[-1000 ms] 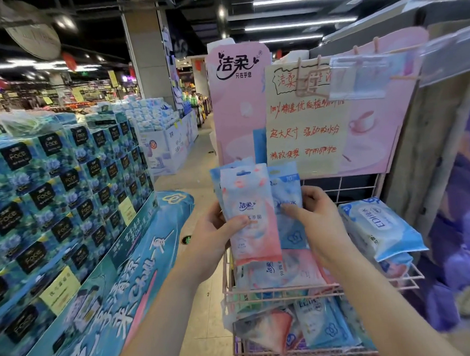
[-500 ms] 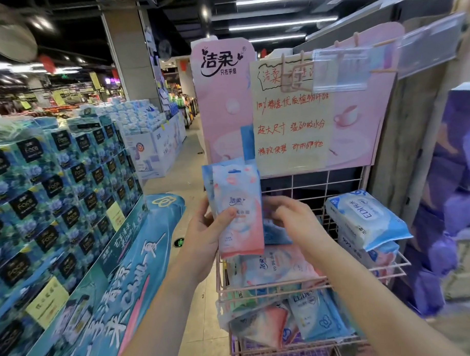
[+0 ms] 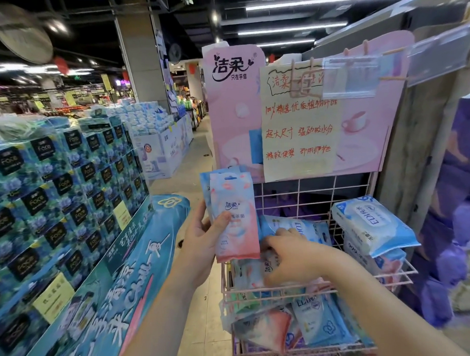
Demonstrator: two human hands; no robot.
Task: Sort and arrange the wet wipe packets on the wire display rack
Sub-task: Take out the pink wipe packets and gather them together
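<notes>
The pink wire display rack [image 3: 272, 293] stands in front of me with two baskets of mixed wet wipe packets. My left hand [image 3: 201, 240] holds a small upright stack of packets, a pink-and-white packet [image 3: 236, 217] in front and blue ones behind. My right hand [image 3: 292, 258] is down in the upper basket, palm down, with its fingers curled on the loose packets there. A blue packet [image 3: 297, 226] leans just behind its knuckles. Large blue-and-white packs [image 3: 371, 223] are piled at the basket's right end. Pink and blue packets [image 3: 313, 324] fill the lower basket.
A pink brand board [image 3: 234, 111] with a handwritten yellow note [image 3: 298, 127] tops the rack. To my left is a tall stack of blue tissue boxes [image 3: 55, 189] on a teal base [image 3: 120, 275]. The aisle floor [image 3: 191, 179] runs ahead. Purple packages [image 3: 464, 223] stand on the right.
My right hand has dropped from the stack in my left hand into the upper basket, taking the blue packet down with it. My left hand kept its stack upright.
</notes>
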